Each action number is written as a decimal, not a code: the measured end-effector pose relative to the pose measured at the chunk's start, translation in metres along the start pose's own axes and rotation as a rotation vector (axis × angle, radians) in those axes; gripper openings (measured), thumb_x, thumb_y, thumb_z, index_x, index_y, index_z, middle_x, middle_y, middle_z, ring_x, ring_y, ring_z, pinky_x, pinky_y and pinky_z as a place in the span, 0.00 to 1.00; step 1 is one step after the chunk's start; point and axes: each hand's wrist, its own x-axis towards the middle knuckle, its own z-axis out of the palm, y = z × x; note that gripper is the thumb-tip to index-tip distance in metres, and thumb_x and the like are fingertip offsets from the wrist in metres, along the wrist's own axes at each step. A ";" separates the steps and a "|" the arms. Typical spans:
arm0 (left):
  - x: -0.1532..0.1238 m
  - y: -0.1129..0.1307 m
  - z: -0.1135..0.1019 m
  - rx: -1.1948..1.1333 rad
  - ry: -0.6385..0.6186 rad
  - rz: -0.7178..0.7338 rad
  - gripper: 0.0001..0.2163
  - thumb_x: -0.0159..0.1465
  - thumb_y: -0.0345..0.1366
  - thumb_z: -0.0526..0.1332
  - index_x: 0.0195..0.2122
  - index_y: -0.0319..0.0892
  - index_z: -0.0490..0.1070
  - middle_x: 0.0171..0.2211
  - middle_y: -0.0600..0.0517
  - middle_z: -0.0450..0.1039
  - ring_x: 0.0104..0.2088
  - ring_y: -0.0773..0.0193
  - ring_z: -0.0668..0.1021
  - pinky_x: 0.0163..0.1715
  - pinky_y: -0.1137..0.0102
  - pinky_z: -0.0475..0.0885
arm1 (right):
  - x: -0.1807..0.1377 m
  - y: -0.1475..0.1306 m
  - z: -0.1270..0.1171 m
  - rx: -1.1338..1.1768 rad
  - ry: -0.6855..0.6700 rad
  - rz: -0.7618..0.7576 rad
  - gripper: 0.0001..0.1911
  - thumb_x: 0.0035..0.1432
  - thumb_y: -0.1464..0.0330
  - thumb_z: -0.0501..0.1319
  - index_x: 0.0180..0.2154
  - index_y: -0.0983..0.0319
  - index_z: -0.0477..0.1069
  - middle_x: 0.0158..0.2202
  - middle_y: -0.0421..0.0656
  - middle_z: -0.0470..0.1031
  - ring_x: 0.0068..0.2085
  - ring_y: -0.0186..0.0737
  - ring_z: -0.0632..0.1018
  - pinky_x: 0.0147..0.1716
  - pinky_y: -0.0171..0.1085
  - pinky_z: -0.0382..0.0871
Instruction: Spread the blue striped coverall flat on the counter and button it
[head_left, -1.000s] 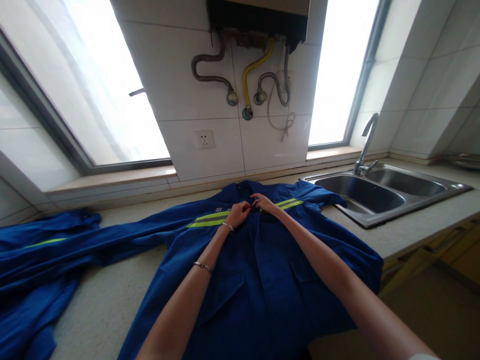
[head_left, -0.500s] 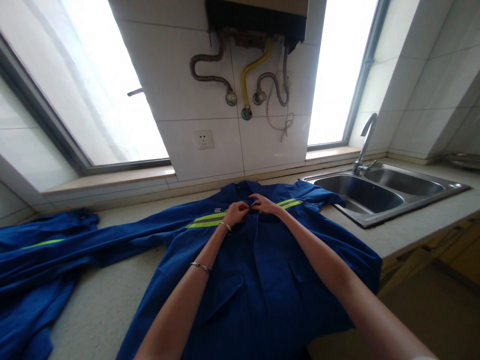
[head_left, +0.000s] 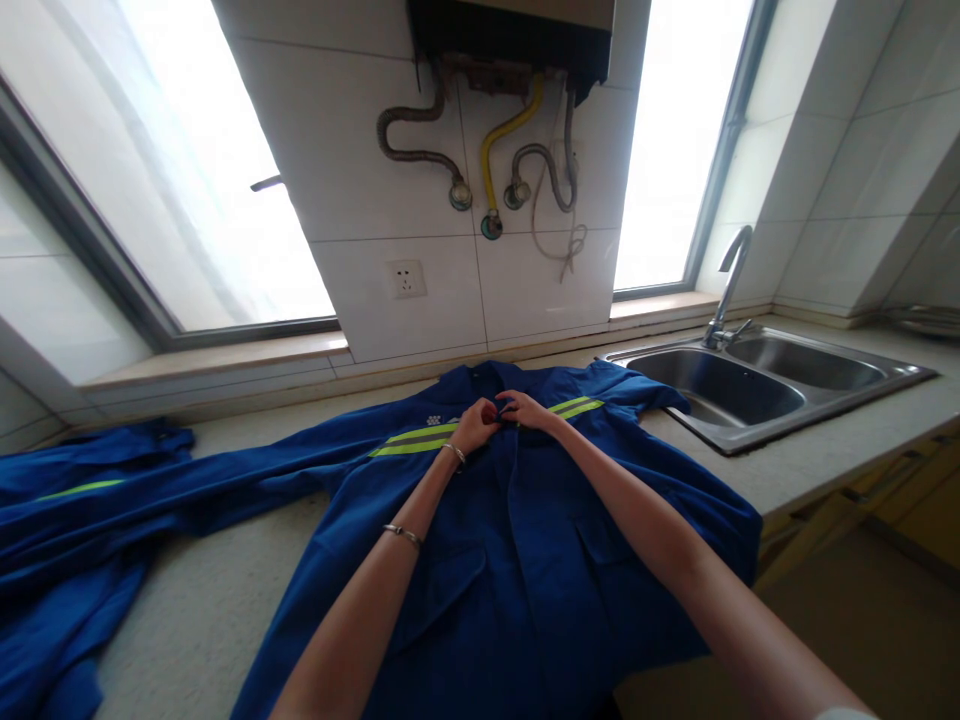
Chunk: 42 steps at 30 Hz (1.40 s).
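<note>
A blue work jacket with yellow-green and grey reflective stripes lies spread face up on the counter, its collar toward the wall. At the upper chest, on the front opening, my left hand pinches the fabric edge. Right beside it my right hand has its fingers bent and closed on the other side of the same opening. The fingertips of both hands nearly meet. Whatever small fastener may lie between them is hidden. Two bracelets circle my left wrist and forearm.
Another blue garment is heaped at the left of the counter, under the jacket's sleeve. A double steel sink with a tap is set in at the right. Hoses and a socket are on the wall behind.
Both hands stay at the same spot on the jacket's front. The fingers have shifted slightly, with the left hand's fingers raised a little. The jacket lies as before.
</note>
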 end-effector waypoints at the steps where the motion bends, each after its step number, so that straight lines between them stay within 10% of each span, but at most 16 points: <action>1: -0.001 0.001 0.000 0.012 0.001 0.021 0.11 0.49 0.28 0.63 0.33 0.40 0.65 0.29 0.54 0.71 0.30 0.67 0.73 0.33 0.71 0.69 | -0.001 -0.001 -0.001 -0.003 -0.003 0.019 0.24 0.43 0.83 0.62 0.45 0.64 0.67 0.31 0.39 0.73 0.31 0.30 0.75 0.27 0.27 0.67; 11: -0.001 0.008 -0.009 -0.038 -0.033 -0.083 0.09 0.50 0.35 0.65 0.29 0.39 0.66 0.23 0.56 0.71 0.26 0.66 0.74 0.28 0.72 0.70 | -0.009 -0.002 -0.003 -0.249 -0.104 -0.241 0.23 0.40 0.82 0.57 0.41 0.64 0.73 0.37 0.42 0.75 0.41 0.38 0.75 0.44 0.38 0.67; 18: -0.012 0.027 -0.051 -0.086 -0.695 -0.551 0.15 0.50 0.45 0.66 0.22 0.37 0.71 0.18 0.46 0.73 0.18 0.59 0.76 0.17 0.70 0.69 | -0.020 -0.046 -0.004 -0.481 0.233 -0.340 0.12 0.44 0.75 0.60 0.35 0.65 0.74 0.35 0.42 0.73 0.36 0.35 0.73 0.37 0.32 0.66; 22: -0.020 0.036 -0.054 -0.107 -0.965 -0.563 0.13 0.48 0.42 0.69 0.23 0.36 0.74 0.22 0.42 0.76 0.21 0.55 0.78 0.16 0.68 0.70 | -0.035 -0.080 0.011 -0.578 -0.061 -0.193 0.08 0.50 0.65 0.61 0.28 0.64 0.73 0.21 0.37 0.70 0.23 0.30 0.70 0.24 0.29 0.60; 25: -0.021 0.036 -0.046 -0.018 -0.859 -0.497 0.12 0.46 0.41 0.70 0.20 0.37 0.72 0.19 0.45 0.74 0.19 0.58 0.76 0.16 0.69 0.70 | -0.052 -0.087 0.029 -0.805 -0.287 -0.128 0.12 0.46 0.61 0.64 0.22 0.64 0.73 0.16 0.38 0.68 0.19 0.30 0.68 0.20 0.30 0.55; 32: -0.019 0.020 -0.043 0.149 -0.805 -0.428 0.13 0.49 0.43 0.66 0.21 0.38 0.68 0.17 0.50 0.69 0.18 0.64 0.73 0.18 0.72 0.67 | -0.080 -0.063 0.022 -1.065 -0.309 -0.080 0.10 0.42 0.63 0.66 0.22 0.64 0.73 0.21 0.41 0.72 0.23 0.34 0.71 0.22 0.30 0.57; 42: -0.034 0.021 -0.036 0.187 -0.486 -0.036 0.10 0.50 0.37 0.64 0.31 0.37 0.68 0.21 0.55 0.66 0.23 0.68 0.66 0.23 0.75 0.59 | -0.093 -0.046 0.003 -0.447 -0.280 0.051 0.21 0.47 0.75 0.60 0.45 0.61 0.63 0.25 0.32 0.64 0.20 0.27 0.67 0.17 0.27 0.64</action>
